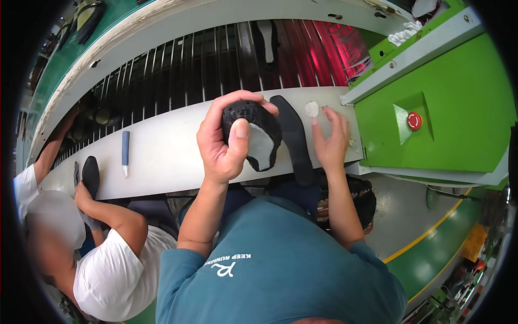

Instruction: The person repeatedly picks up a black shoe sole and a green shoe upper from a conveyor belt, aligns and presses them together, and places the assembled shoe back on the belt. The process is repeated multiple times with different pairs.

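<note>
My left hand is wrapped round a black shoe upper, thumb across its near side. The underside of the upper, with a pale grey-white area, faces right. Just right of it a black shoe sole lies lengthwise on the white worktop, its near end at the front edge. My right hand is over the worktop's right end, beyond the sole, with thumb and fingers apart and nothing visible between them. A small whitish round lump lies close to its fingertips.
A blue-handled tool lies left on the worktop. Behind runs a roller conveyor carrying another sole. A green machine with a red button stands right. At left a co-worker holds a dark sole.
</note>
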`<state>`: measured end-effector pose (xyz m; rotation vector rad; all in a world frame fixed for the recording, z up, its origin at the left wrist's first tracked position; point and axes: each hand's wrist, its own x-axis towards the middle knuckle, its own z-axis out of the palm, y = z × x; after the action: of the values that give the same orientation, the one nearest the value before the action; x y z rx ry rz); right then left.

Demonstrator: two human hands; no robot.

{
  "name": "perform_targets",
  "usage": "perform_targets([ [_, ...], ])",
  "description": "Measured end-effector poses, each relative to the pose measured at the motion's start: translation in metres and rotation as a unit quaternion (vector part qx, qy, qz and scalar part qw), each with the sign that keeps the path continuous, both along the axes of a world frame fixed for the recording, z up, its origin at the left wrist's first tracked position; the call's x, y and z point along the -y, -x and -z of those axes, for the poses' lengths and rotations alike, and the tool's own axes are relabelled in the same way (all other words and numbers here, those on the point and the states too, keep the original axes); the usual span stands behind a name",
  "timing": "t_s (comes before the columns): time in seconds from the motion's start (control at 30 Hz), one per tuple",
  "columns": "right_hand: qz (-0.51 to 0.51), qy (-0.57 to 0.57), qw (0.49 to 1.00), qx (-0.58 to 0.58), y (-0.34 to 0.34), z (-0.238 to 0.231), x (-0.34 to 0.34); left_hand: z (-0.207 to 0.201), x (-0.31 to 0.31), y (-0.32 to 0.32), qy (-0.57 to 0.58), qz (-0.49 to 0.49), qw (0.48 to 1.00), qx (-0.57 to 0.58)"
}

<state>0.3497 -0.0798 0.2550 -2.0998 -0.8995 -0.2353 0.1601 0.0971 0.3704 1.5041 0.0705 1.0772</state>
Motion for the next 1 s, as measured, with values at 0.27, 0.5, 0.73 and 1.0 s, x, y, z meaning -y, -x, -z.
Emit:
perform_targets([
  [0.27, 0.036, 0.121, 0.983, 0.135, -0.042, 0.029, 0.044, -0.002, 0.016, -0.003, -0.031, 0.013, 0.999, 0.01],
  [0.5, -0.123, -0.232, 0.942, -0.209, -0.031, -0.06, 0.024, -0.001, 0.016, -0.007, -0.049, 0.012, 0.999, 0.013],
  [0.73, -0.501, -0.485, 0.669, -0.258, 0.049, -0.219, 0.01, -0.008, 0.024, -0.01, -0.075, 0.019, 0.997, -0.021],
  [1.0, -0.585, -0.467, 0.605, -0.271, 0.054, -0.22, -0.028, -0.012, 0.034, -0.017, -0.113, 0.019, 0.993, 0.0],
])
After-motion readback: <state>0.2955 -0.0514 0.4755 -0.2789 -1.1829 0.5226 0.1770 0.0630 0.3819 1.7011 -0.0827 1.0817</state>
